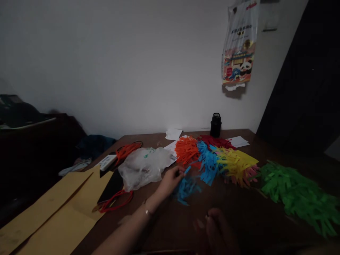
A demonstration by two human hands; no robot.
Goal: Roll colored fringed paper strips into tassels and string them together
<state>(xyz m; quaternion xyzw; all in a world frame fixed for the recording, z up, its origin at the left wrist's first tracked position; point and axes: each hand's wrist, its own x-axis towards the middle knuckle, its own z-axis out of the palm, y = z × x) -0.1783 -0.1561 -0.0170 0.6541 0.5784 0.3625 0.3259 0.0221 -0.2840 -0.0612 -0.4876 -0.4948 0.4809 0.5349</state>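
Head view: your left hand (170,180) pinches a blurred blue fringe (186,190) above the middle of the tabletop (170,226); your right hand (216,226), toward its near edge, is too dim to tell what it grips. Lettering on the wall bag (239,47) is unreadable.

Nothing is reading legibly. Hanging bag (239,47) is carrying a row of dark characters across its upper part, red print near its top edge and a small red label low on its left side, all blurring. Plastic bag (146,170) is showing green print, unreadable. White box (107,162) is bearing dark marks, too small.
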